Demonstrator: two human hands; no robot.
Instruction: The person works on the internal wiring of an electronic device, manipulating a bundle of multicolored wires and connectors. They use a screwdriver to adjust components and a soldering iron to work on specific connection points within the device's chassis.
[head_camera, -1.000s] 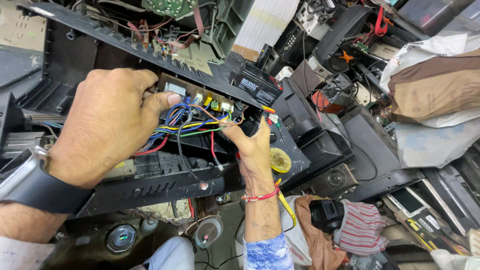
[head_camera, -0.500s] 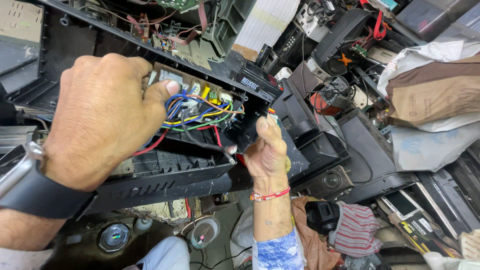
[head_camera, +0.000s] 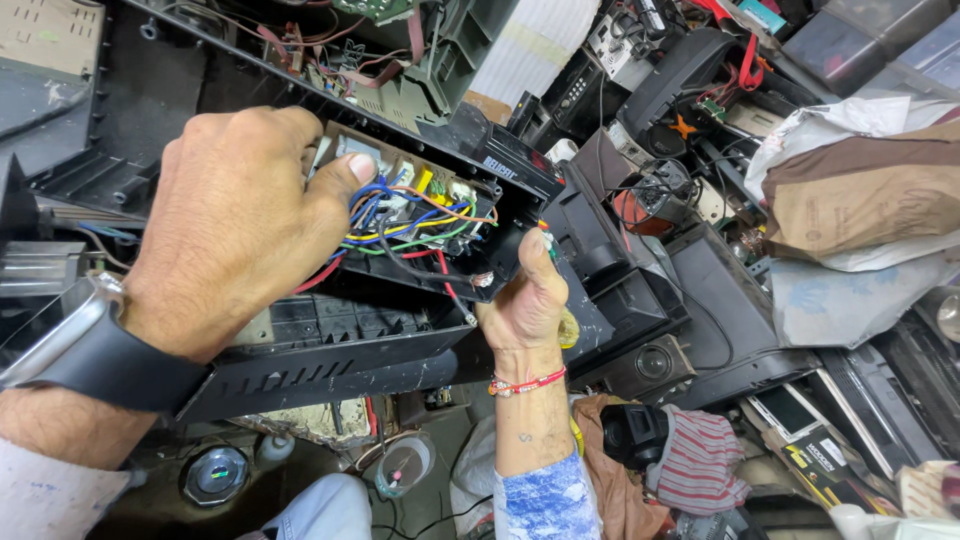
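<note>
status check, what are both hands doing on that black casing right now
Left hand grips black plastic casing, thumb in coloured wire bundle. Right hand holds casing's lower edge. Loose wires crowd the opening.

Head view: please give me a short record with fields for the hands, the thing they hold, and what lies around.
left hand: grips the black casing from above, thumb on the wires
right hand: holds the casing's lower edge from below
casing: open, tilted, circuit board and coloured wires showing
wrists: dark watch on left, red thread on right
surroundings: piles of black electronic scrap, striped cloth, brown bag
</note>
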